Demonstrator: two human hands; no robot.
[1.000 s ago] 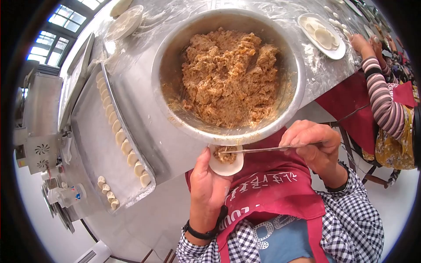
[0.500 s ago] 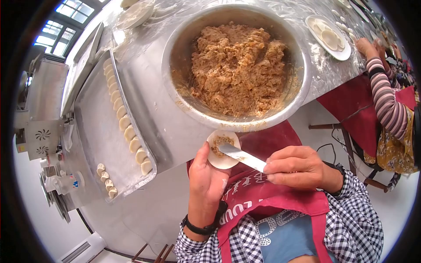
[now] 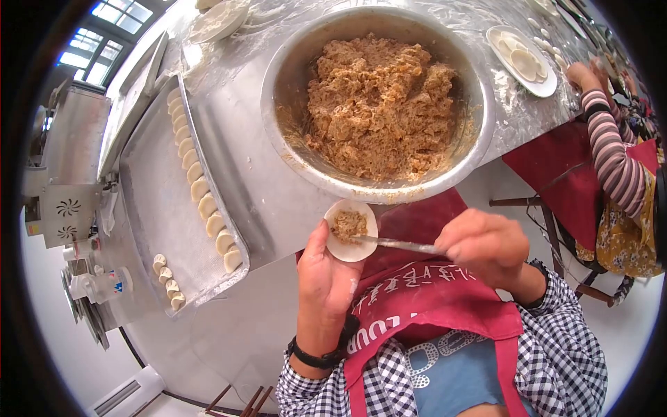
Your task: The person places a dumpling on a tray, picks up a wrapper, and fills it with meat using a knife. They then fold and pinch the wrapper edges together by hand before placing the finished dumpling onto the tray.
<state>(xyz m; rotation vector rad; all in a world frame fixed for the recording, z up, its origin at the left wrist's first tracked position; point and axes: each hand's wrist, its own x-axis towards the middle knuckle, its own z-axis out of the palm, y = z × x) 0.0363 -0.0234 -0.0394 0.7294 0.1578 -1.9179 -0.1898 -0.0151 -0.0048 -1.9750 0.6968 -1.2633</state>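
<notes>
My left hand (image 3: 325, 278) holds a round dumpling wrapper (image 3: 342, 251) on its palm and fingers, the thumb along its left edge. A small mound of filling (image 3: 349, 226) lies in the middle of the wrapper. In my right hand (image 3: 484, 247), somewhat blurred, is a flat metal spatula (image 3: 406, 245), seen nearly edge-on, its tip at the right side of the filling. Just beyond both hands stands a large metal bowl (image 3: 316, 182) with a big heap of brown minced filling (image 3: 382, 108).
Left of the bowl, a metal tray (image 3: 156, 187) carries a row of folded dumplings (image 3: 199, 189) and several smaller ones (image 3: 165, 275). A plate of wrappers (image 3: 521, 59) lies at the right on the floured table (image 3: 236, 208). A co-worker's striped sleeve (image 3: 615, 156) is beyond.
The spatula has turned from face-up to nearly edge-on and drawn back to the right. My right hand has rolled and risen slightly. More of the filling on the wrapper now shows.
</notes>
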